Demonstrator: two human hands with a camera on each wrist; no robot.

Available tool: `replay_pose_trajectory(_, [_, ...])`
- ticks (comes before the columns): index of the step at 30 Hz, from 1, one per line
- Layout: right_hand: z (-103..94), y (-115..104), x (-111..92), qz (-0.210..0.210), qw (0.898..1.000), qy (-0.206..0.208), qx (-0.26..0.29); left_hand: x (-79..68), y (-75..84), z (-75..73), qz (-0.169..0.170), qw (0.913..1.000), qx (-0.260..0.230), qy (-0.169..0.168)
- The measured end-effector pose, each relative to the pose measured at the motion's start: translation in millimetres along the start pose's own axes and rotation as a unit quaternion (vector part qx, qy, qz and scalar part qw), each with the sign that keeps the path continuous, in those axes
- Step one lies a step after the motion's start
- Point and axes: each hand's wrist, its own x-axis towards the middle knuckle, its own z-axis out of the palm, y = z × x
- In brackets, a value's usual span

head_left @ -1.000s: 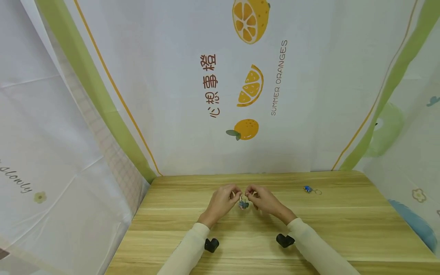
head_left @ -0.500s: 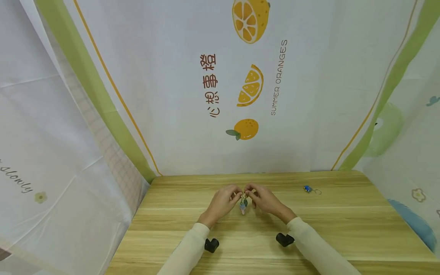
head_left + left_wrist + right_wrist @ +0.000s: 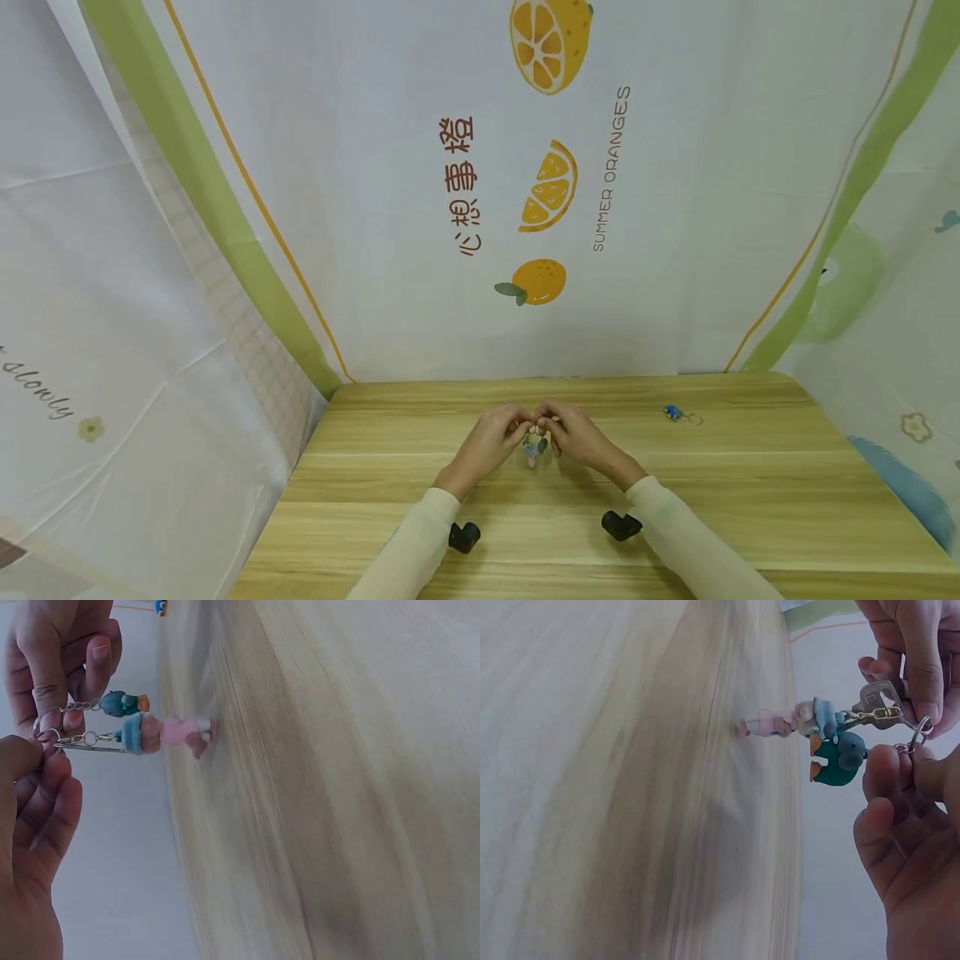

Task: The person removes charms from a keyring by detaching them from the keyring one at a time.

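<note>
My left hand [image 3: 491, 435] and right hand [image 3: 573, 435] meet fingertip to fingertip above the wooden table. Between them the fingers pinch small metal rings [image 3: 924, 727]; whether the rings are linked is too small to tell. From the left hand's side hangs a pink figure in a blue hat [image 3: 172, 733] on a short chain, with a metal key [image 3: 877, 705] beside it. A green duck-like charm with orange feet [image 3: 840, 757] hangs by a chain at the right hand's fingers. Fingertips partly cover the rings.
A blue keychain with a ring [image 3: 673, 412] lies on the table [image 3: 390, 475] to the right of the hands. White printed cloth [image 3: 397, 317] rises behind the table's far edge. Black pieces [image 3: 621, 525] sit by both wrists.
The right hand has come slightly closer to the left, and their fingertips now meet. The charms hang lower than a second ago. The blue keychain has stayed put.
</note>
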Motion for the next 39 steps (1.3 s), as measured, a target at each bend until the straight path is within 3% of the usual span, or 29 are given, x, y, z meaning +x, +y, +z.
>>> replay_pose_trajectory(8, [1.5, -1.6, 0.1, 0.006, 1.000, -0.007, 0.009, 0.0, -1.3, 2.3, -0.005, 0.9996, -0.025, -0.009])
replay_pose_trajectory(19, [2.8, -7.0, -0.6, 0.016, 0.999, -0.013, 0.040, -1.1, -2.7, 4.9, 0.056, 0.9983, -0.004, 0.015])
replay_pose_trajectory(28, [-3.9, -6.3, -2.3, 0.030, 0.998, 0.013, 0.056, -2.6, 0.8, 2.1, 0.008, 0.9999, 0.003, 0.013])
replay_pose_trajectory(39, [-3.9, -7.0, -3.7, 0.016, 0.999, -0.001, 0.051, -2.2, 1.1, 2.3, -0.001, 1.0000, 0.004, 0.008])
